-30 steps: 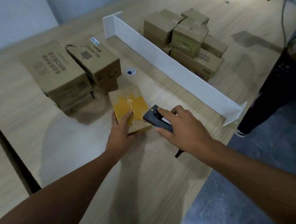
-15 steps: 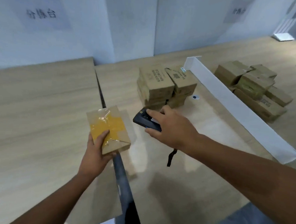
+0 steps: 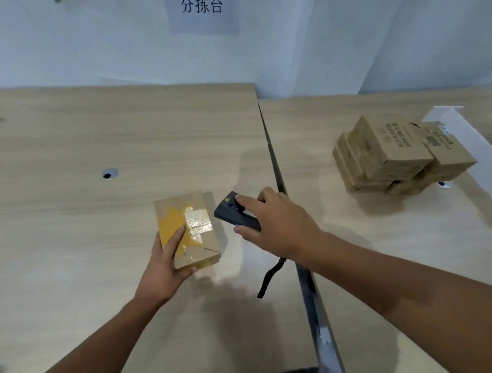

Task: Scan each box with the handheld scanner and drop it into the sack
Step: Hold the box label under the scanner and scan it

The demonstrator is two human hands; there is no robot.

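My left hand point(image 3: 165, 265) grips a small cardboard box point(image 3: 189, 229) patched with yellow and clear tape, holding it above the left wooden table point(image 3: 79, 205). My right hand point(image 3: 274, 222) holds the dark handheld scanner point(image 3: 234, 214) just to the right of the box, its front end facing the box. A black wrist strap point(image 3: 269, 277) hangs down from the scanner. No sack is in view.
A stack of brown cardboard boxes point(image 3: 393, 158) sits on the right table, beside a white divider board point(image 3: 472, 145). A dark gap point(image 3: 293, 247) separates the two tables. A cable hole point(image 3: 109, 173) lies in the left table. A paper sign point(image 3: 202, 6) hangs on the wall.
The view has swung left. Both hands have carried the taped box and the scanner away from the box stack, across the gap, over the left table.
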